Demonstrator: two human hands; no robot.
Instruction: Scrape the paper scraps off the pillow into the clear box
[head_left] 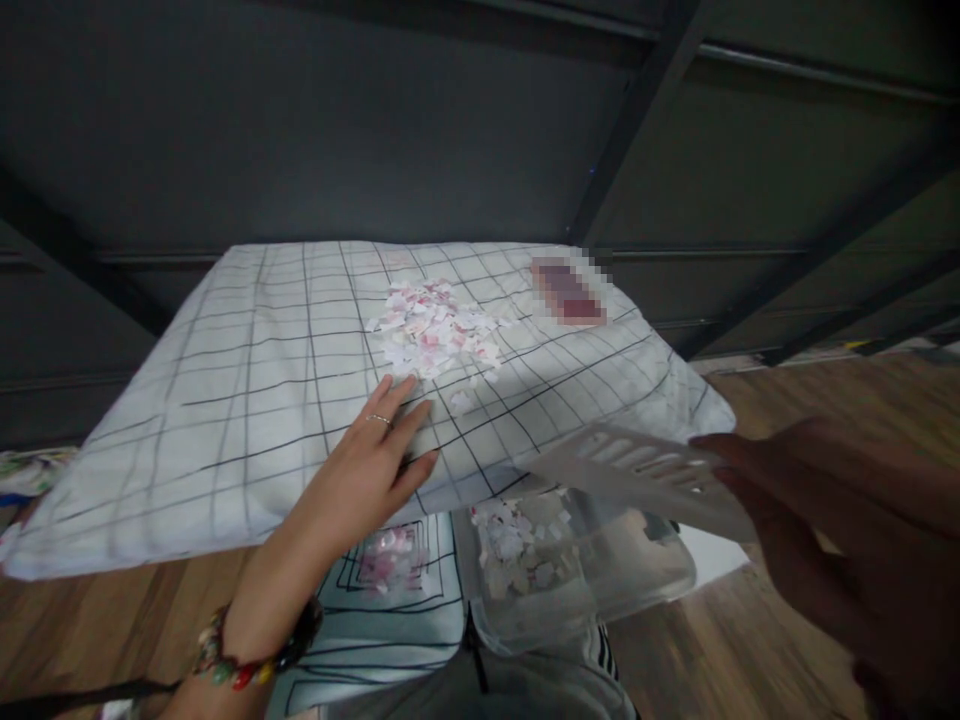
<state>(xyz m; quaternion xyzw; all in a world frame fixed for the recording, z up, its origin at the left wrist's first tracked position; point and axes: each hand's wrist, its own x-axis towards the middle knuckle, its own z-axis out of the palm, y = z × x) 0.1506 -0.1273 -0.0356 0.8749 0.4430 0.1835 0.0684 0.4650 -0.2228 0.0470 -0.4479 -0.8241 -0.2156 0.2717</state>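
Observation:
My left hand (391, 435) lies open on the grid-patterned tablecloth (247, 400), fingers apart. Its fingertips are at the near edge of a heap of small white and pink paper scraps (439, 330). At the right, my right hand (802, 500), dark and blurred, grips a pale translucent slotted plastic piece (637, 465) by its right end. That piece is tilted over the table's front edge. Under it, below the tabletop, is a clear plastic box (525, 630) with more paper scraps (517, 550) inside. The slotted piece hides part of the box.
A pixelated reddish, phone-shaped item (570, 292) lies on the table's far right. Left of the box, a light-blue lined surface (375, 635) carries a small clear packet with pink bits (391, 560). A dark panelled wall (420, 130) stands behind; wood-look floor (825, 395) shows at right.

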